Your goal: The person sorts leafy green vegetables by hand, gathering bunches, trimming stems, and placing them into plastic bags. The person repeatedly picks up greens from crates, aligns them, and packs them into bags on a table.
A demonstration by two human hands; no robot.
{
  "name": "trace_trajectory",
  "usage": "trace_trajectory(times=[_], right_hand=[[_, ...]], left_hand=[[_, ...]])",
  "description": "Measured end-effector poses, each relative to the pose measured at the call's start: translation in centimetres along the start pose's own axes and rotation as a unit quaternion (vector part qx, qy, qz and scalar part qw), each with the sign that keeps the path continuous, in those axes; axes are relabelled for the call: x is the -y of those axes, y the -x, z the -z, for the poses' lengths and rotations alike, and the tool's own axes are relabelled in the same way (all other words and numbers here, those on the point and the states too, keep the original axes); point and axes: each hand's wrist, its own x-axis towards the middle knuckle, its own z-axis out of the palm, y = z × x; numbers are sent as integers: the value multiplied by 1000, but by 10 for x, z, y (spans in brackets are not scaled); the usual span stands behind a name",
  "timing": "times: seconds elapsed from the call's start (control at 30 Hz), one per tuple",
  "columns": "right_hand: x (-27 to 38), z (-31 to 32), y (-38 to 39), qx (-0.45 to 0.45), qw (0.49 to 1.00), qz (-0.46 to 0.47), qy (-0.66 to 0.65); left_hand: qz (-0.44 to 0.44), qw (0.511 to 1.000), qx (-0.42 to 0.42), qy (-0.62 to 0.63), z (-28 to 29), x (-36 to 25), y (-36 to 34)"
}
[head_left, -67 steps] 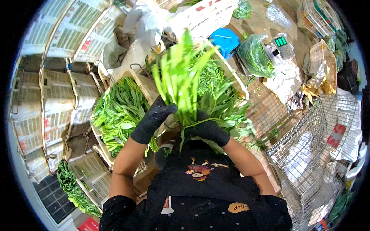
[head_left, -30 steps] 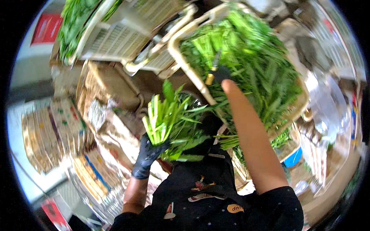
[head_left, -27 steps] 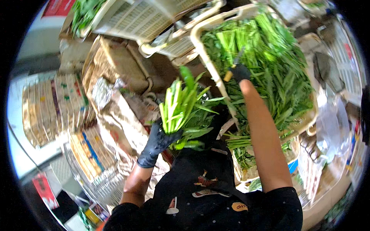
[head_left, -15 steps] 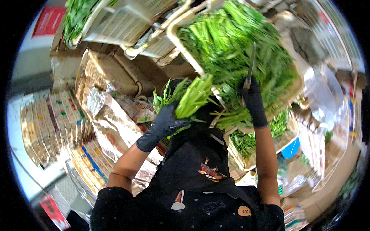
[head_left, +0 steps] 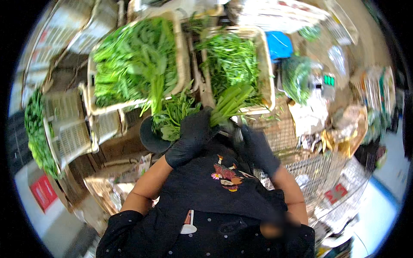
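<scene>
My gloved left hand (head_left: 193, 135) is closed around a bunch of leafy greens (head_left: 230, 101) in front of my apron, pale stems pointing up and right, leaves out to the left. Just right of it, my gloved right hand (head_left: 258, 148), blurred, grips a knife (head_left: 236, 133) whose blade is close to the bunch's stems; whether they touch I cannot tell. Under the leaves at the left is a dark round container (head_left: 151, 136). Beyond my hands stand two cream crates of greens, a left one (head_left: 179, 47) and a right one (head_left: 269, 73).
Empty-looking slatted baskets (head_left: 71, 137) and more greens (head_left: 38, 131) lie at the left. At the right are a blue item (head_left: 278, 45), bagged greens (head_left: 296, 79), papers (head_left: 309, 118) and a wire rack (head_left: 314, 180). A red sign (head_left: 43, 193) shows lower left.
Both hands held the bunch earlier; then my right hand had a knife at the crate. Since then the view has swung round and the knife has come to the bunch in my left hand.
</scene>
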Motion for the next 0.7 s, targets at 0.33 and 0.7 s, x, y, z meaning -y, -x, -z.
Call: trace_trajectory(times=[0.33, 0.7], right_hand=[[-114, -29, 74, -165, 953, -228, -115], [-137, -45, -46, -64, 936, -344, -38]], left_hand=[[-159, 984, -42, 63, -8, -17, -49], [-106, 931, -85, 338, 94, 62, -44]])
